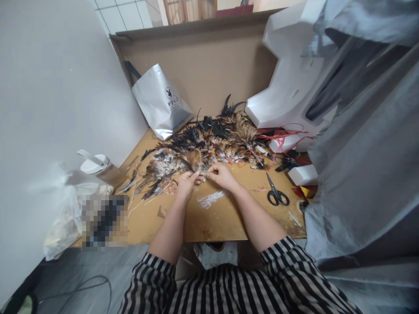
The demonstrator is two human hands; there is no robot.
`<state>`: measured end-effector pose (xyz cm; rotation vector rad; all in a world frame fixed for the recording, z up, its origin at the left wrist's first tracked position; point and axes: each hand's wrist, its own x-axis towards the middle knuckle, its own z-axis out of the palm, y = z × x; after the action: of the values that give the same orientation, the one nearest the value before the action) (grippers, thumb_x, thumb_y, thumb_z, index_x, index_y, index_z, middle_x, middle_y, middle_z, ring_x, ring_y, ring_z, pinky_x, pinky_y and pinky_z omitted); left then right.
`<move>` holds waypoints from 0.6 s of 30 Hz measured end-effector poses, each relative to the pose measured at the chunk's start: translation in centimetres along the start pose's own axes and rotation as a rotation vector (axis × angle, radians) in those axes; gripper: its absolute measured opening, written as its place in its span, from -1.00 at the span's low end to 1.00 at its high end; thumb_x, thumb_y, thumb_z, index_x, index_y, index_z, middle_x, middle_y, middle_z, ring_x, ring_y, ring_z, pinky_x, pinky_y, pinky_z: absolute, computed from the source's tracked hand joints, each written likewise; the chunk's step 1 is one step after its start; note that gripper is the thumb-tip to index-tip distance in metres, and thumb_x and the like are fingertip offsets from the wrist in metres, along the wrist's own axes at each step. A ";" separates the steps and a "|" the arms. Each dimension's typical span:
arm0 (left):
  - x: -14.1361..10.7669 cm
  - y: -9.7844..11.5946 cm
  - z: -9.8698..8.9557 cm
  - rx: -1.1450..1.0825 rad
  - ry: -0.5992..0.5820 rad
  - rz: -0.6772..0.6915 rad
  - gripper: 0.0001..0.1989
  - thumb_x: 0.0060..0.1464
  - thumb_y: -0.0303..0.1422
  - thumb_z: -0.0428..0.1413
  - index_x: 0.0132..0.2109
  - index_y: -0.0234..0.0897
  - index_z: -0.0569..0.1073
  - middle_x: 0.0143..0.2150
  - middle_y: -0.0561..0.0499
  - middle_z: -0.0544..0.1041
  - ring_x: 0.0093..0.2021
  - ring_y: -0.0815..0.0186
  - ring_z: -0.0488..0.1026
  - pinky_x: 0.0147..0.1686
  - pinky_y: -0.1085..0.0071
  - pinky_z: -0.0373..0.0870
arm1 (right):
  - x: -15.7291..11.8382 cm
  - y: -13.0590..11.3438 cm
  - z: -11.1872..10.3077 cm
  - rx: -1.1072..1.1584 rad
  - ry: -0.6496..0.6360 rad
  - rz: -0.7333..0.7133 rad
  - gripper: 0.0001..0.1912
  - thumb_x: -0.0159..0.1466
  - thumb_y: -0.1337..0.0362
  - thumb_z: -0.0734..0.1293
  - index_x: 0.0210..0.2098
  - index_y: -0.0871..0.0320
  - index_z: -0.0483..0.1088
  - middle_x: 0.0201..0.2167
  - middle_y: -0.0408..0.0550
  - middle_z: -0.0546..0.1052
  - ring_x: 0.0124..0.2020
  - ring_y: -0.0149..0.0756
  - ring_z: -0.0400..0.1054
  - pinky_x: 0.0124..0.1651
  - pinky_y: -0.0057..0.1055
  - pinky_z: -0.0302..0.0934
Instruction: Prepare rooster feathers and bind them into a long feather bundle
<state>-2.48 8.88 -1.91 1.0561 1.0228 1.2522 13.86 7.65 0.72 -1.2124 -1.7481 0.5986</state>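
My left hand [190, 182] is closed on a small bunch of brown feathers [195, 159], which stands up from its fingertips. Close beside it, my right hand [220, 175] pinches at the base of the same bunch; whatever lies between those fingertips is too small to make out. Behind both hands a wide heap of black, brown and white feathers [166, 159] spreads across the brown table [222, 222]. White fluff [211, 199] lies on the tabletop just in front of my hands.
Black-handled scissors [277, 192] lie to the right, below red strings [284, 138]. A silver bag [160, 102] leans at the back left. Left are a lidded cup [104, 168] and a plastic bag [63, 218]. White foam [284, 65] and grey cloth [366, 174] border the right side.
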 end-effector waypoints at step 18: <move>-0.5 0.2 0.2 0.105 -0.138 -0.044 -0.73 -0.17 -0.23 0.23 -0.48 -0.42 0.50 -0.59 -0.08 0.50 -0.65 0.46 0.34 -0.62 0.54 0.23 | 0.3 -0.6 0.6 0.475 0.113 0.279 -0.84 -0.04 0.22 0.34 -0.51 0.21 0.39 -0.58 -0.16 0.43 -0.53 -0.44 0.23 -0.38 -0.46 0.13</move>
<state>-2.30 8.38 -1.69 1.1781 1.0084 1.0838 12.97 7.74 1.01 -1.1259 -1.2526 1.0232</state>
